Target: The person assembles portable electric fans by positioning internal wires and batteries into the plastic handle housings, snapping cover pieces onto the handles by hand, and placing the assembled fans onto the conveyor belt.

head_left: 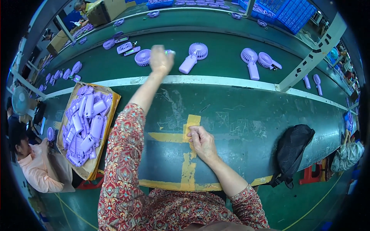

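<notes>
My left hand (pixel 160 61) reaches out over the green conveyor belt, its fingers smeared by motion. Beside it on the left lies a purple handheld fan head (pixel 143 57), and a purple handle part (pixel 170 52) shows partly behind the hand. Whether the fingers touch either one, I cannot tell. On the worktable my right hand (pixel 203 144) rests with its fingers curled in, next to a strip of yellow tape (pixel 193 120); nothing shows in it. A purple handheld fan (pixel 193 58) lies on the belt to the right of my left hand.
At my left stands a cardboard tray (pixel 108 115) heaped with purple casing parts (pixel 85 127). More purple fans (pixel 249 61) are spread along the belt. A black bag (pixel 295 152) lies at the table's right. A metal post (pixel 314 54) rises there. A person (pixel 36 165) sits on the left.
</notes>
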`<state>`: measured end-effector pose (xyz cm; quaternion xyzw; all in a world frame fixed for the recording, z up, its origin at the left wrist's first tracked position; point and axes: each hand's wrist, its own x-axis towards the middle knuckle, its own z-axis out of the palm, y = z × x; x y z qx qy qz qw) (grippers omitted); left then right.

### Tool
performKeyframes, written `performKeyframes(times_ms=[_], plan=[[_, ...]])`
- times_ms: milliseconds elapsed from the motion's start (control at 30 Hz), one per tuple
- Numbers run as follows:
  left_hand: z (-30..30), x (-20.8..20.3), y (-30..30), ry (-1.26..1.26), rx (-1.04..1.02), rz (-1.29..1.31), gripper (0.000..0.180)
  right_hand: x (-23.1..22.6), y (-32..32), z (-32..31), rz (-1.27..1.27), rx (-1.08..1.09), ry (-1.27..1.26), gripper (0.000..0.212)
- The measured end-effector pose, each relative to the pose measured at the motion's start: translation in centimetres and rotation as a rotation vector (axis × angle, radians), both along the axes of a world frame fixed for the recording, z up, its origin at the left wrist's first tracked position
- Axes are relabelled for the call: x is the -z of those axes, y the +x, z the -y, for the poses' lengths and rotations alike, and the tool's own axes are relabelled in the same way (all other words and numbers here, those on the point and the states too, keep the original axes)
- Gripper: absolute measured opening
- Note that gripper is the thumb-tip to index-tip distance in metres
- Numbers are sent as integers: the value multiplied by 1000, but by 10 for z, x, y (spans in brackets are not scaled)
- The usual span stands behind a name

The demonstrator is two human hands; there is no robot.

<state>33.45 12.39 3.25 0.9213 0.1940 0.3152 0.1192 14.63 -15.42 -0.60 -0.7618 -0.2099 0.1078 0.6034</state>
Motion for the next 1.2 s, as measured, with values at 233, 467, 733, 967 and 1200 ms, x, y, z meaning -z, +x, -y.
performKeyframes(times_ms=[233,467,733,967,1200], plan=[[-99,21,-8,-668,-540,-231,86,-2,-2,-3,29,-22,-43,15],[-109,40,-13,-910,-207,-48,59,2,-3,-4,41,-48,-32,16],[-12,-86,-90,-1130,361,198,40,3,-1,2,43,60,108,19],[59,-108,-196,-1367,718,136,34,-33,4,27,230,135,120,45],[130,-86,-263,-1791,675,185,35,-17,-56,40,-614,-458,465,57]])
